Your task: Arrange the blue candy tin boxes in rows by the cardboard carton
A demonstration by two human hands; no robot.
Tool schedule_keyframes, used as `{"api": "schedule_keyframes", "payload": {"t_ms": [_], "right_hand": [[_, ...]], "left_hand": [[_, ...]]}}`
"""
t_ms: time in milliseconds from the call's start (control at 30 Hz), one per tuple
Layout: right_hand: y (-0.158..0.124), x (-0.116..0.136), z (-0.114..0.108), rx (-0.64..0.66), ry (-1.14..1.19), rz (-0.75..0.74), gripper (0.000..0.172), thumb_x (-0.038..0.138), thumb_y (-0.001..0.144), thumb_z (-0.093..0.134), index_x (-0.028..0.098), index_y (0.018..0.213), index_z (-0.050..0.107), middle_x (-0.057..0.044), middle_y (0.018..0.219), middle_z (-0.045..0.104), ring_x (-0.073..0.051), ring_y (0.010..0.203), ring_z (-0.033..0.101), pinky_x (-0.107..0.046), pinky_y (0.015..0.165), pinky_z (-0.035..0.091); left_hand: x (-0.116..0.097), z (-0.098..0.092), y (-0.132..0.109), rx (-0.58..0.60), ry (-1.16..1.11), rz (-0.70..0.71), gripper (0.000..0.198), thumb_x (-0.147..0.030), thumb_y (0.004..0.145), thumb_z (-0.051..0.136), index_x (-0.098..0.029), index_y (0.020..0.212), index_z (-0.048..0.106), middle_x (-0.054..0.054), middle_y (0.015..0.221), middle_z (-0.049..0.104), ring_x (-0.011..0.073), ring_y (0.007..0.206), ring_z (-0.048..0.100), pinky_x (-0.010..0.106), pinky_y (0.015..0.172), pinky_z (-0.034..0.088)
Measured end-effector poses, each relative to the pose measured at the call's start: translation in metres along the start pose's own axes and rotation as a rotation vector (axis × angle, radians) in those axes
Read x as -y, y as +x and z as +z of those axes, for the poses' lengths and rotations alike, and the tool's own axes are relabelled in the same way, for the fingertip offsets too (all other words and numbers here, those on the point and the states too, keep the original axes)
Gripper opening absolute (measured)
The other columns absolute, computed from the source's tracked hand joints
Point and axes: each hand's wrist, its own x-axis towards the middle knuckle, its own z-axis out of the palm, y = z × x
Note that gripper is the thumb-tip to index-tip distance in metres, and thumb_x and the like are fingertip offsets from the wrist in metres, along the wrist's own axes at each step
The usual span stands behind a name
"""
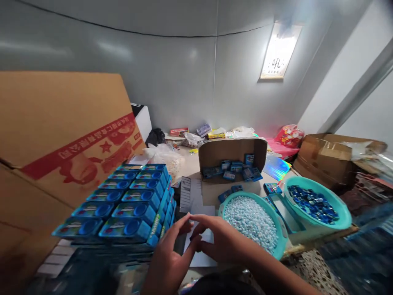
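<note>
Teal basin of pale beads (pixel 250 219): set low and right of centre in the frame, on the worktop (pixel 192 166), its near-left rim just beside the right hand.

Right hand (pixel 222 241): lower centre, fingers stretched leftward and lightly curled; nearer to the bead basin than the other hand.

Left hand (pixel 168 262): bottom centre, fingers raised and bent toward the right hand, fingertips (pixel 184 221) meeting those of the right. Both grips are drawn together at the tips; whether a small item is pinched between them cannot be told.

White paper sheet (pixel 199 258): lying flat beneath the joined fingertips.

Stack of blue packaged boxes (pixel 123 205): left of the hands, piled in rows, its near corner just beside the left hand.

Second teal basin of dark blue pieces (pixel 316 203): right of the bead basin, well apart from both hands.

Open cardboard box with small blue packs (pixel 231 162): behind the bead basin, centre of frame.

Large cardboard carton with red print (pixel 61 135): left of frame, behind the stack.
</note>
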Motion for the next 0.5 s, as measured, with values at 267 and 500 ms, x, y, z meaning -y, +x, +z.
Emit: {"api": "schedule_keyframes", "payload": {"t_ms": [267,500], "right_hand": [[0.022,0.042,0.057,-0.005,0.023,-0.04,0.07,0.008,0.079,0.072,0.027,0.145,0.061,-0.007,0.119,0.078,-0.022,0.109,0.073,-0.033,0.098,0.058],[0.017,0.043,0.058,-0.156,0.073,-0.12,0.061,0.003,0.075,0.077,0.026,0.131,0.067,-0.001,0.108,0.079,-0.015,0.1,0.073,-0.026,0.096,0.055]], "left_hand": [[0.016,-0.086,-0.013,-0.026,0.133,0.19,0.037,-0.041,0.092,0.073,-0.038,0.129,0.069,-0.006,0.091,0.08,0.0123,0.077,0.078,0.016,0.071,0.062],[-0.003,-0.081,-0.02,-0.118,-0.018,0.546,0.022,-0.014,0.092,0.069,-0.029,0.108,0.065,-0.005,0.089,0.078,0.0103,0.087,0.077,0.018,0.085,0.062]]}}
